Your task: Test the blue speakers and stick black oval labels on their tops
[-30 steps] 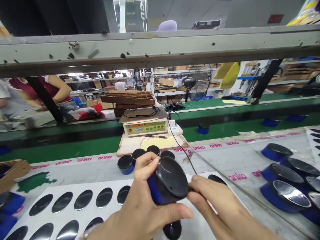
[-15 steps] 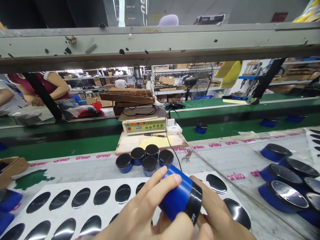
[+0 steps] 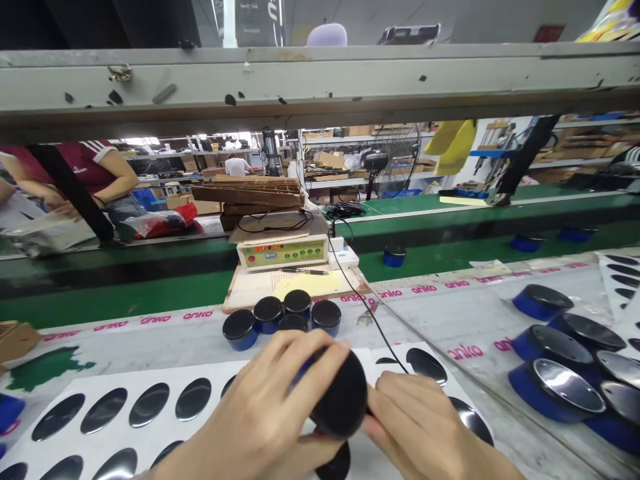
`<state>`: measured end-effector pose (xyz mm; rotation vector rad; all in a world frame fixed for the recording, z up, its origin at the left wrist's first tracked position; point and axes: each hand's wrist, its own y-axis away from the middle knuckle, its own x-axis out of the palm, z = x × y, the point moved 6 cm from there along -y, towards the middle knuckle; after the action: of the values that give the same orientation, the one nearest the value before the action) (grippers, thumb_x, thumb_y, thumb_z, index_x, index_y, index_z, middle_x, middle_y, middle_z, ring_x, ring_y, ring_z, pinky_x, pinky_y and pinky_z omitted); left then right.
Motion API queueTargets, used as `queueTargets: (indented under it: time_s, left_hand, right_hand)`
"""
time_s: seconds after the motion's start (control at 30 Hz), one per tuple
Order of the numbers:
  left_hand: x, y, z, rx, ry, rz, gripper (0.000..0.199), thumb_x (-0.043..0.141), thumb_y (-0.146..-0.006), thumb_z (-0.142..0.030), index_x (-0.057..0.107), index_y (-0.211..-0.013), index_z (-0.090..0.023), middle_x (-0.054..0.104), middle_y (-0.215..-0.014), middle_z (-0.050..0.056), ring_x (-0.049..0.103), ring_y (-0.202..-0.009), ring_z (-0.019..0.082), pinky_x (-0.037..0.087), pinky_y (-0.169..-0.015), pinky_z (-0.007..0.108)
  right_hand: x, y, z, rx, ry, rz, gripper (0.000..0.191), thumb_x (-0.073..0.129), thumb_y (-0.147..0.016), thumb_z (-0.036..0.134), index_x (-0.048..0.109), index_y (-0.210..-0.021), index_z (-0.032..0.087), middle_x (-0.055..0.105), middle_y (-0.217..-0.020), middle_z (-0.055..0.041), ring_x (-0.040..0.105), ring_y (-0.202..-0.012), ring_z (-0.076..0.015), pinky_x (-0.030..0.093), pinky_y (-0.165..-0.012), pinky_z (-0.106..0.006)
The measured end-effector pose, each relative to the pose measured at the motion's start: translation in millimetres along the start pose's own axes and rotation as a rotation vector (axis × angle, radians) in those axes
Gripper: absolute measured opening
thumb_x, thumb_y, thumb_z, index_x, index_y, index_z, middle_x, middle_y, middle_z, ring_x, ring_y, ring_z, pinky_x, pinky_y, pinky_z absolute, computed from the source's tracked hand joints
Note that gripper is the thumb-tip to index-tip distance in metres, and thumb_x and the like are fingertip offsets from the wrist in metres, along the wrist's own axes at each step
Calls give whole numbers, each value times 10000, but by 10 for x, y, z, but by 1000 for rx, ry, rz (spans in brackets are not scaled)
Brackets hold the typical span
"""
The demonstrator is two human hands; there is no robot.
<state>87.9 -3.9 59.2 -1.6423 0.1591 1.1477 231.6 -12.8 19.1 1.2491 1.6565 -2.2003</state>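
My left hand is wrapped round a short blue and black cylinder. The cylinder's round black face is turned toward me, and only a little of its blue side shows between my fingers. Close against its right edge, my right hand is closed on the end of a thin black cable. The cable runs back to the box with lit displays. Whether the cable's end is inside the cylinder is hidden by my fingers. Under both hands lies a white sheet of round black glossy stickers.
Several blue cylinders with black tops stand ahead, before a control box. More blue cylinders are grouped at right. One cylinder sits on the green belt. A shelf beam crosses above. A person works at far left.
The cylinder has turned so its black face is toward me, instead of its blue side. My right hand has come round to its right side with the cable, which now stretches to it.
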Motion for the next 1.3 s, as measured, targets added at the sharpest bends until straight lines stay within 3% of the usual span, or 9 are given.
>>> queueTargets:
  time_s: [0.27, 0.43, 0.53, 0.67, 0.8, 0.93, 1.17, 1.23, 1.3]
  left_hand:
    - [401, -177, 124, -112, 73, -64, 514, 660, -769, -229, 480, -1241, -137, 567, -1157, 113, 583, -1070, 202, 509, -919, 269]
    - [464, -505, 661, -389, 70, -196, 495, 674, -779, -263, 473, -1227, -207, 527, -1193, 80, 545, -1121, 216, 475, -969, 341]
    - [871, -646, 739, -465, 297, 1, 509, 687, -772, -300, 458, -1222, -234, 508, -1234, 71, 521, -1156, 220, 458, -983, 368]
    - [1511, -639, 536, -383, 443, 304, 522, 683, -773, -272, 454, -1241, -240, 537, -1246, 76, 536, -1154, 224, 455, -981, 373]
    - [1745, -739, 619, -355, 456, 464, 523, 738, -691, -236, 554, -1180, -221, 627, -1140, 82, 572, -1099, 286, 448, -967, 459]
    - [1966, -1386, 850, -409, 444, 419, 461, 678, -781, -379, 559, -1183, -187, 580, -1226, 112, 523, -1162, 283, 398, -1010, 480]
    - [3214, -2338, 836, -582, 622, 380, 364, 569, -895, -326, 527, -1217, -161, 547, -1244, 95, 577, -1067, 237, 497, -889, 454]
    - [3281, -2395, 800, -608, 718, 397, 341, 564, -899, -322, 538, -1196, -157, 565, -1211, 92, 590, -1037, 224, 507, -870, 442]
    - [3111, -2345, 757, -600, 833, 407, 335, 575, -891, -329, 547, -1174, -153, 579, -1183, 89, 595, -1017, 215, 508, -859, 431]
  right_hand:
    - [-122, 71, -407, -42, 68, 101, 146, 426, -968, 134, 557, -903, 139, 540, -617, -8, 483, -541, -137, 344, -486, -276]
    - [-517, 349, -910, 142, 201, -62, 127, 493, -930, 75, 543, -1029, 136, 590, -707, -25, 536, -578, -127, 395, -549, -268]
    - [-571, 456, -1081, 212, 178, -110, 129, 497, -933, 89, 545, -1031, 159, 601, -728, -20, 562, -588, -127, 419, -553, -254]
    - [-537, 482, -1130, 233, 105, -225, 125, 518, -925, 95, 554, -1028, 157, 606, -740, -21, 559, -594, -127, 428, -561, -251]
    - [-512, 547, -1162, 280, 27, -258, 123, 507, -931, 104, 556, -1034, 151, 579, -701, -7, 530, -569, -115, 412, -532, -234]
    - [-479, 650, -1175, 341, -28, -201, 104, 472, -953, 160, 554, -1016, 166, 561, -684, -1, 530, -579, -122, 413, -552, -241]
    - [-272, 676, -1157, 344, -35, -2, 239, 312, -1003, 247, 533, -1056, 170, 595, -758, -48, 576, -676, -183, 462, -604, -295]
    - [-233, 686, -1194, 327, -14, 34, 254, 303, -999, 212, 530, -1102, 158, 596, -778, -61, 572, -698, -194, 473, -616, -305]
    - [-254, 704, -1238, 326, -33, -7, 250, 313, -997, 198, 528, -1117, 155, 591, -782, -62, 563, -711, -194, 474, -622, -303]
